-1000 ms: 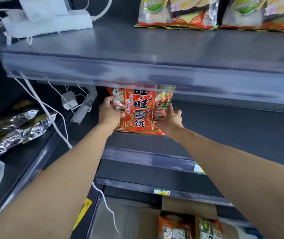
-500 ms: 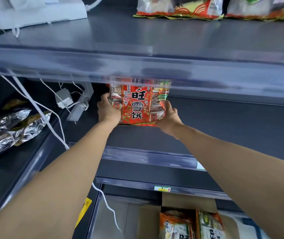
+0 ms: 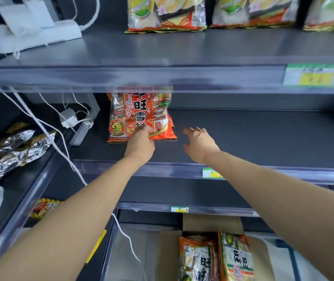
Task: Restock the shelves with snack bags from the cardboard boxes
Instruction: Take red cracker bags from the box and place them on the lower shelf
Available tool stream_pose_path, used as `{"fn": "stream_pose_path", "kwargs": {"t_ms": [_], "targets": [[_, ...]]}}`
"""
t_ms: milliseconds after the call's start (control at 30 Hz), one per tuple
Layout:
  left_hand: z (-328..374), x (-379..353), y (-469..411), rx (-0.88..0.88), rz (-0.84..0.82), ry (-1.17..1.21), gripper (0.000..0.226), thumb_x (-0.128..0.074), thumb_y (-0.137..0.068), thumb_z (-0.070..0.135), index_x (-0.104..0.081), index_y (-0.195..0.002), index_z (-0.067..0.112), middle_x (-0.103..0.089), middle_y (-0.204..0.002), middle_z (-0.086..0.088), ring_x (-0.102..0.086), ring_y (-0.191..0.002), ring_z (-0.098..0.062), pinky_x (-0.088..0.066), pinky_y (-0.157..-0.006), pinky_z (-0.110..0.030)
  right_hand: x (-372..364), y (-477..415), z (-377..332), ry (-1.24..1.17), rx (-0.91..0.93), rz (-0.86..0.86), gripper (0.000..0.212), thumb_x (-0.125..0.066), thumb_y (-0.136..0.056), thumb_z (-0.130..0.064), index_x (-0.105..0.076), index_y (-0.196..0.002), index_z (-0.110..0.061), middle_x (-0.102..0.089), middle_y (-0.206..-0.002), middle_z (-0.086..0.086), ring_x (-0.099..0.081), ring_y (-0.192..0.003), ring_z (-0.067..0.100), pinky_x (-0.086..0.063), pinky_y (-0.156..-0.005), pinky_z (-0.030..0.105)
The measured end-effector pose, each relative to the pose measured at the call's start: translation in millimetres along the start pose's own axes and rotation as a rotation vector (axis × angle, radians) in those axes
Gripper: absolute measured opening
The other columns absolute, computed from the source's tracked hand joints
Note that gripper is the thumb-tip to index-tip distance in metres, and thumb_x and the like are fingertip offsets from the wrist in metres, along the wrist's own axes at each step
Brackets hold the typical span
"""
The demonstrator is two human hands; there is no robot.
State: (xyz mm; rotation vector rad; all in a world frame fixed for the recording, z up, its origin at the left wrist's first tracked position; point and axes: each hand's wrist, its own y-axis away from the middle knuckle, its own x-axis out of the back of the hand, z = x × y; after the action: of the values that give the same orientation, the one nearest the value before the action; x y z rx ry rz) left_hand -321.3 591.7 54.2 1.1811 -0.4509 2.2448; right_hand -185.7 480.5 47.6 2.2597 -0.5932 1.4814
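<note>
Dark grey shop shelving fills the view, seen from above the person's two bare arms. Nearest, at the bottom, an open cardboard box point(image 3: 210, 222) holds two upright snack bags point(image 3: 236, 258) side by side. Both arms reach up and forward to the middle shelf point(image 3: 263, 138).

The left hand point(image 3: 140, 144) has its fingertips on the lower front of a red bag point(image 3: 139, 112); whether it pinches the bag or only presses it cannot be told. This bag stands upright near the shelf's left end, leaning slightly back, its top hidden behind the edge of the upper shelf point(image 3: 162, 47). The right hand point(image 3: 199, 145) is just to the right of the bag, not touching it, with fingers spread wide and holding nothing.

Left of the bag, white cables point(image 3: 46, 134) hang down past a small adapter point(image 3: 68, 118). Further left, foil bags point(image 3: 14, 147) lie on a side shelf.

Farthest, on the upper shelf, a row of pale snack bags point(image 3: 166, 13) stands at the back, with a white power strip point(image 3: 38, 35) to their left.
</note>
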Motion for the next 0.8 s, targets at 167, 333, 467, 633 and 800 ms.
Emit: {"fn": "stream_pose_path", "kwargs": {"t_ms": [167, 333, 467, 633, 800], "targets": [[95.0, -40.8, 59.0, -0.258, -0.067, -0.099, 0.033, -0.045, -0.093, 0.002, -0.054, -0.123, 0.010, -0.052, -0.128, -0.008, -0.051, -0.117, -0.027, -0.042, -0.097, -0.036, 44.9, 83.4, 79.6, 0.182, 0.015, 0.032, 0.042, -0.044, -0.095, -0.013, -0.042, -0.137, -0.011, -0.047, -0.130, 0.009, -0.037, -0.125, 0.027, -0.036, -0.098, 0.035], [212.6, -111.9, 134.3, -0.537, -0.219, -0.194, 0.034, -0.042, -0.095, 0.003, -0.052, -0.126, 0.011, -0.049, -0.128, -0.006, -0.047, -0.118, -0.025, -0.038, -0.094, -0.033, 98.4, 189.7, 199.4, 0.307, -0.070, 0.066, 0.040, -0.045, -0.095, -0.015, -0.044, -0.134, -0.011, -0.049, -0.130, 0.008, -0.039, -0.125, 0.027, -0.036, -0.097, 0.034], [307.1, -169.4, 189.3, -0.690, -0.318, -0.201, 0.032, -0.039, -0.095, 0.002, -0.052, -0.124, 0.010, -0.050, -0.125, -0.007, -0.046, -0.116, -0.026, -0.038, -0.095, -0.038, 134.1, 283.9, 298.1, 0.348, -0.198, 0.101, 0.038, -0.050, -0.093, -0.021, -0.049, -0.130, -0.012, -0.052, -0.129, 0.009, -0.042, -0.124, 0.029, -0.038, -0.099, 0.036], [413.4, -232.3, 256.7, -0.872, -0.482, -0.139, 0.033, -0.038, -0.096, 0.001, -0.052, -0.125, 0.008, -0.050, -0.131, -0.009, -0.045, -0.121, -0.026, -0.037, -0.099, -0.037, 172.1, 399.2, 398.4, 0.324, -0.477, 0.127, 0.034, -0.051, -0.090, -0.018, -0.055, -0.124, -0.012, -0.054, -0.127, 0.010, -0.044, -0.123, 0.029, -0.040, -0.099, 0.037], [467.8, -284.5, 292.0, -0.900, -0.624, -0.089, 0.030, -0.042, -0.094, 0.004, -0.055, -0.119, 0.013, -0.051, -0.123, -0.005, -0.051, -0.112, -0.023, -0.042, -0.093, -0.035, 181.2, 461.1, 459.0, 0.265, -0.661, 0.135, 0.039, -0.051, -0.090, -0.017, -0.054, -0.129, -0.012, -0.053, -0.130, 0.011, -0.042, -0.126, 0.031, -0.040, -0.102, 0.041]]}}
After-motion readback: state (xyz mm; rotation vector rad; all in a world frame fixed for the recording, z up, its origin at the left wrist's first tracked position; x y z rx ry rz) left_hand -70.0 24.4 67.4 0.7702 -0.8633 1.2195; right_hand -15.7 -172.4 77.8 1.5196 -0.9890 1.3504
